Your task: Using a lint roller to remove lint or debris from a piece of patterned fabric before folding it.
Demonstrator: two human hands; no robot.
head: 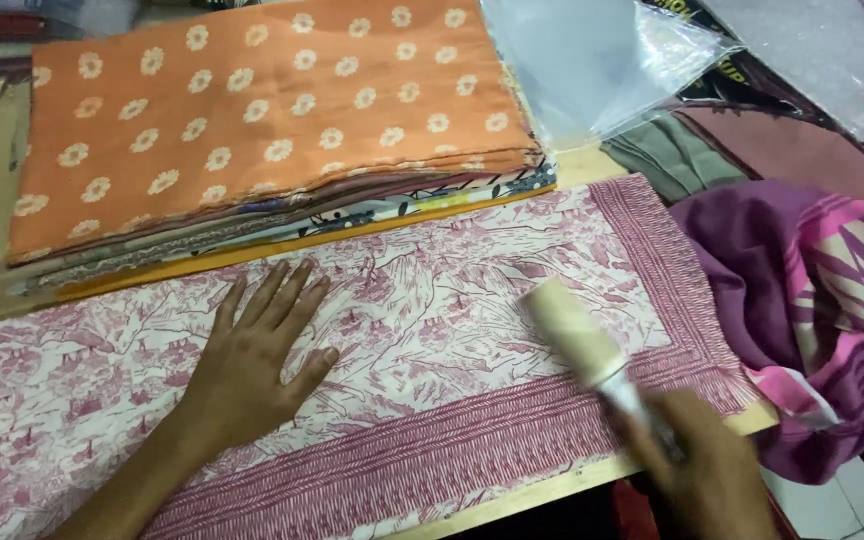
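- The left hand (252, 365) lies open, palm down, fingers spread, pressing the pink-and-white printed cotton cloth (432, 330) flat on the wooden table (552, 485).
- The right hand (697, 460) is closed around the handle of a cream cylindrical lint roller (577, 335), whose blurred drum touches the cloth.
- The cloth looks thin, soft and light, likely to wrinkle or slide; best held flat or by its striped border.
- A stack of folded fabrics, orange floral on top (262, 120), sits just behind.
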